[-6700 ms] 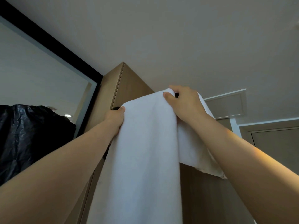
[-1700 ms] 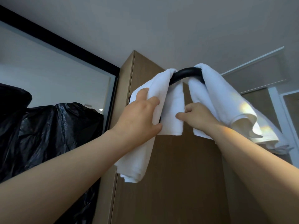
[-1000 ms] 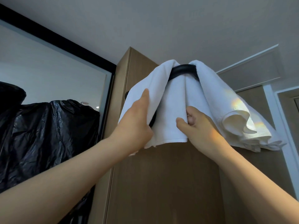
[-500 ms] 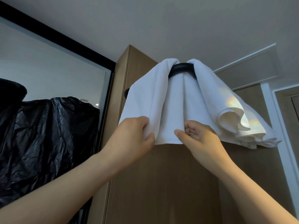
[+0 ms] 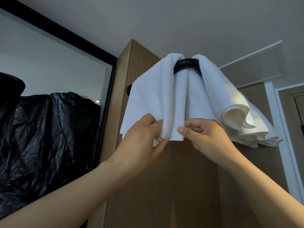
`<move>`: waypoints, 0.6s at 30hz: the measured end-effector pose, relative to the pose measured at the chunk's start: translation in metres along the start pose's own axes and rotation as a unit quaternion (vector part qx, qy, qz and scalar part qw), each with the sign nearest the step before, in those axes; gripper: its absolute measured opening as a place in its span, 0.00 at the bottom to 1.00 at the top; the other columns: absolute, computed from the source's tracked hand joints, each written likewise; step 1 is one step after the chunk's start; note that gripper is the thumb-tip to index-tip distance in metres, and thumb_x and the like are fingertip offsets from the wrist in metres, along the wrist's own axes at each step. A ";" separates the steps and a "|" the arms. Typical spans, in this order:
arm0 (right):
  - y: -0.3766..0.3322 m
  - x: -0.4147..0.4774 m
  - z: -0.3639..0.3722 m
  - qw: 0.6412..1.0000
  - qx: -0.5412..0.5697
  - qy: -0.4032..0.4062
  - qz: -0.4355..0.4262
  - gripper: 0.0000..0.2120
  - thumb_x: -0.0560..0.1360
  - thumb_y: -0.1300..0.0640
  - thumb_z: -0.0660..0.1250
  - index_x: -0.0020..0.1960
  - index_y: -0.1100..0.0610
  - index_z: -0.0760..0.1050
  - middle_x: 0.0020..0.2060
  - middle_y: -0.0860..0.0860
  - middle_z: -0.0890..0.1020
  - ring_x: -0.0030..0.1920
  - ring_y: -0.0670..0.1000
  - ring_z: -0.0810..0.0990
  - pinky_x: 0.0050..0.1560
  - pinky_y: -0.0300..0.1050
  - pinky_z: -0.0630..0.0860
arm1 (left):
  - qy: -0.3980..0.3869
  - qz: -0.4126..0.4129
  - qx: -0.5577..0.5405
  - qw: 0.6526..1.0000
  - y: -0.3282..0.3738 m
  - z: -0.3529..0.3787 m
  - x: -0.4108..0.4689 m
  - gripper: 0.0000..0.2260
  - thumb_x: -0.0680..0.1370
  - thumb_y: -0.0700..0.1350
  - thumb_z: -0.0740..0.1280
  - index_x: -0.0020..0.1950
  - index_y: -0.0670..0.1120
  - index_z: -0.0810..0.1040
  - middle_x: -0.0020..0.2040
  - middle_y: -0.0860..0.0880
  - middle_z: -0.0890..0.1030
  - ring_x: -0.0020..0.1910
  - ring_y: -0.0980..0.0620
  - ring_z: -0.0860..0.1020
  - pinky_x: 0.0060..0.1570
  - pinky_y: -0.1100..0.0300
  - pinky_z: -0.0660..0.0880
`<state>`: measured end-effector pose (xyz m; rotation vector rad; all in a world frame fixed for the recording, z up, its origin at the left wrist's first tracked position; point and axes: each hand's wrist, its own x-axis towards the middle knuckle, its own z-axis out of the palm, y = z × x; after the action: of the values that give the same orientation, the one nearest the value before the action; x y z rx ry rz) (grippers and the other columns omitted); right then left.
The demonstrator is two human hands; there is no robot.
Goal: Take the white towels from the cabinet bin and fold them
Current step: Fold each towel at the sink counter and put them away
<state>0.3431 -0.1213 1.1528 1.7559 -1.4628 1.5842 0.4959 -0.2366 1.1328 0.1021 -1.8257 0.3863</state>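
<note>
High against the wooden cabinet (image 5: 181,186), head view: white towel (image 5: 153,99) draped over a black curved bar (image 5: 186,64), hanging down both sides of it. Left hand (image 5: 143,142) has fingers curled, gripping the towel's bottom edge with a wad of cloth between thumb and fingers. Right hand (image 5: 209,139) is just beside it, thumb and fingertips pinching the bottom corner of the middle fold. More white cloth (image 5: 238,116) hangs bunched to the right; cannot tell if it is the same towel. Black plastic sheeting (image 5: 49,137) far left, under a grey ceiling (image 5: 181,22).
</note>
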 end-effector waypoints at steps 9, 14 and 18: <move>-0.007 -0.003 0.001 0.999 0.011 -0.016 0.033 0.13 0.76 0.51 0.69 0.36 0.56 0.80 0.22 0.50 0.73 0.24 0.47 0.68 0.30 0.37 0.68 | 0.038 0.028 0.004 0.999 -0.005 0.006 -0.008 0.03 0.76 0.40 0.66 0.49 0.45 0.77 0.38 0.50 0.68 0.31 0.52 0.71 0.28 0.62 0.67; -0.019 0.006 0.003 0.995 0.038 0.005 0.097 0.17 0.77 0.48 0.66 0.38 0.59 0.81 0.32 0.53 0.85 0.37 0.52 0.85 0.50 0.52 0.82 | 0.002 0.049 -0.024 0.999 -0.005 0.020 -0.015 0.15 0.79 0.39 0.63 0.65 0.42 0.72 0.45 0.50 0.67 0.38 0.51 0.71 0.37 0.55 0.74; -0.034 0.010 0.004 0.991 -0.077 -0.004 0.114 0.31 0.70 0.32 0.66 0.38 0.62 0.81 0.29 0.53 0.84 0.36 0.51 0.85 0.51 0.51 0.81 | -0.047 0.061 -0.070 0.995 -0.005 0.027 -0.035 0.30 0.79 0.36 0.59 0.79 0.44 0.52 0.56 0.50 0.67 0.46 0.58 0.67 0.49 0.70 0.67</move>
<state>0.3726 -0.1150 1.1728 1.5569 -1.7919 1.5225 0.4825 -0.2538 1.0941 -0.0890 -1.9515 0.3431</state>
